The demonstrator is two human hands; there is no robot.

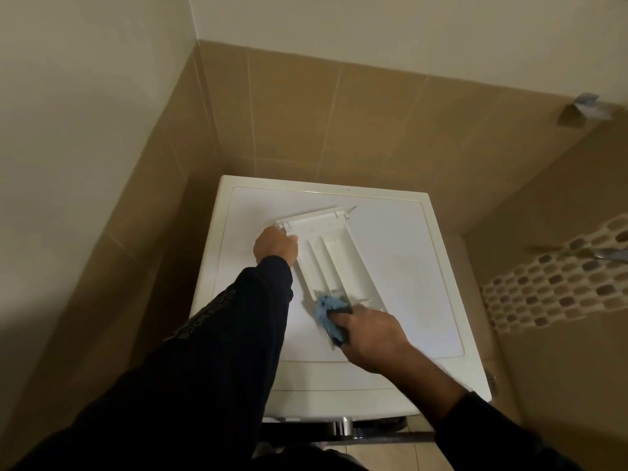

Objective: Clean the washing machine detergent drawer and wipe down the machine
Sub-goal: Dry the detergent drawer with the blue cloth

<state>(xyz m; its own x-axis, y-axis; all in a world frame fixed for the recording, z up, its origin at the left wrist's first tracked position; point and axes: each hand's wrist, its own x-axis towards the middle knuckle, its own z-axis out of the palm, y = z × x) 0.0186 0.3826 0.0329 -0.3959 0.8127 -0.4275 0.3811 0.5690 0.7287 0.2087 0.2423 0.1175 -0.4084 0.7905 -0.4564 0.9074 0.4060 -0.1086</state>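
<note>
I pin the white plastic detergent drawer point(334, 253) flat on the white washing machine top point(407, 266) with my left hand point(276, 246), its grip closed on the far corner; my right hand point(370, 329) clutches a crumpled blue cloth point(327, 312), scrubbing the near end.

One white metal washing machine point(407, 266), one white plastic detergent drawer point(334, 253) with ribbed compartments, one crumpled blue cloth point(326, 312), two bare hands point(276, 246) point(372, 329).

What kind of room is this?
Probably a bathroom or laundry nook at home: a white washing machine stands in a corner of tan tiled walls, with a mosaic tile band on the right wall. Its detergent drawer lies on top.
</note>
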